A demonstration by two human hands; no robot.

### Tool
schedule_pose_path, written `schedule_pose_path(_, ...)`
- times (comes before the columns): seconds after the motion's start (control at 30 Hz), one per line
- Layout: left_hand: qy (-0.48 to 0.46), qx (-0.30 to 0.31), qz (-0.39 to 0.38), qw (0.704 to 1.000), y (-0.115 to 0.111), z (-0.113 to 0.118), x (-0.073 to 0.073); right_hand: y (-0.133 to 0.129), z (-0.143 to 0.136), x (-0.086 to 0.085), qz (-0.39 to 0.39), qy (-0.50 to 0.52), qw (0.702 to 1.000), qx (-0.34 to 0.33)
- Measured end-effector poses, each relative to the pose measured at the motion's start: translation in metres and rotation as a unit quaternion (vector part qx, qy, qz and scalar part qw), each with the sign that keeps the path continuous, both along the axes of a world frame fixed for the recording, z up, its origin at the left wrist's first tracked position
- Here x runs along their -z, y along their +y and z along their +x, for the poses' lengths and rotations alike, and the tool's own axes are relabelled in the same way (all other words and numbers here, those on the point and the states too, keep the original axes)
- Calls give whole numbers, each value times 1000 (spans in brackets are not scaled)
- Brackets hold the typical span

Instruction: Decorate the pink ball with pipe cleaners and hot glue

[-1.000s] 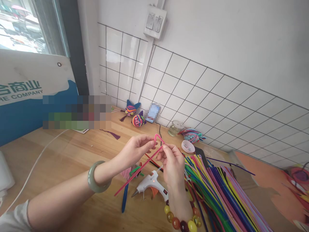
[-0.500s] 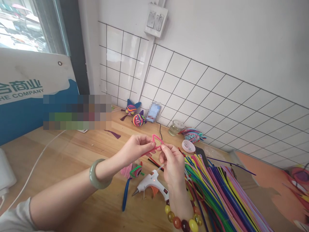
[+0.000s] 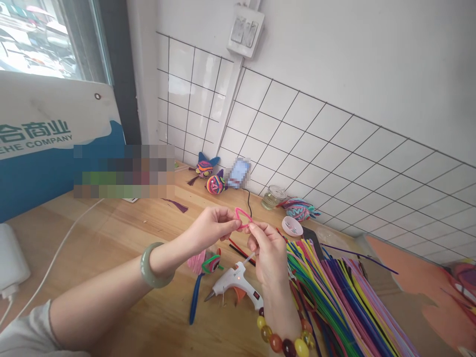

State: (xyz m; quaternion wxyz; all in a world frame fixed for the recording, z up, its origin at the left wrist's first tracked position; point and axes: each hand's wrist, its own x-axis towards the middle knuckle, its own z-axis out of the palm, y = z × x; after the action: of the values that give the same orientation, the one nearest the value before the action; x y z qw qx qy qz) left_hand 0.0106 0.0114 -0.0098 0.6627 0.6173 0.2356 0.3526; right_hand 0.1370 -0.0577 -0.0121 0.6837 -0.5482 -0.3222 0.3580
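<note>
A pink pipe cleaner (image 3: 243,213), bent into a small pointed loop, is held up between my two hands above the table. My left hand (image 3: 219,222) pinches its left side between thumb and fingers. At the loop's right corner, the thumb and fingertips of my right hand (image 3: 268,245) are closed on the same pipe cleaner. Beneath the hands lies a white hot glue gun (image 3: 238,281), its small light glowing and its nozzle pointing left. Left of it rests a pink fuzzy piece (image 3: 196,263) with a green-edged shape and a blue strip.
Many coloured pipe cleaners (image 3: 345,297) spread over the right side. Along the wall stand two striped fuzzy ornaments (image 3: 215,184), a phone (image 3: 238,173), a glass jar (image 3: 273,197) and a pink bowl (image 3: 292,226). A white cable (image 3: 55,258) crosses the left side.
The pink loop looks slightly wider, and its tail below the left hand no longer shows. Both hands keep their grip; the whole view has shifted slightly.
</note>
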Motion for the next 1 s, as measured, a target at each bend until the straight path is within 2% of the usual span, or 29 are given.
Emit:
schedule_pose_path(0.3, -25, 3, -19, 1000, 5, 0, 6, -3, 8, 0, -6, -38, 997, -68)
schedule_pose_path(0.47, -17, -3, -18, 1000, 6, 1, 8, -4, 10, 2, -52, -158, 982, -83)
schedule_pose_path(0.6, -2, -18, -26, 999, 8, 1, 7, -5, 27, 4, -53, -195, 979, -35)
schedule_pose_path(0.83, 13, -14, -29, 999, 15, 1, 14, -15, 71, -2, -37, -256, 958, 123)
schedule_pose_path(1.0, 1, -2, -39, 999, 14, 4, 18, -20, 79, -6, -76, -311, 937, 139)
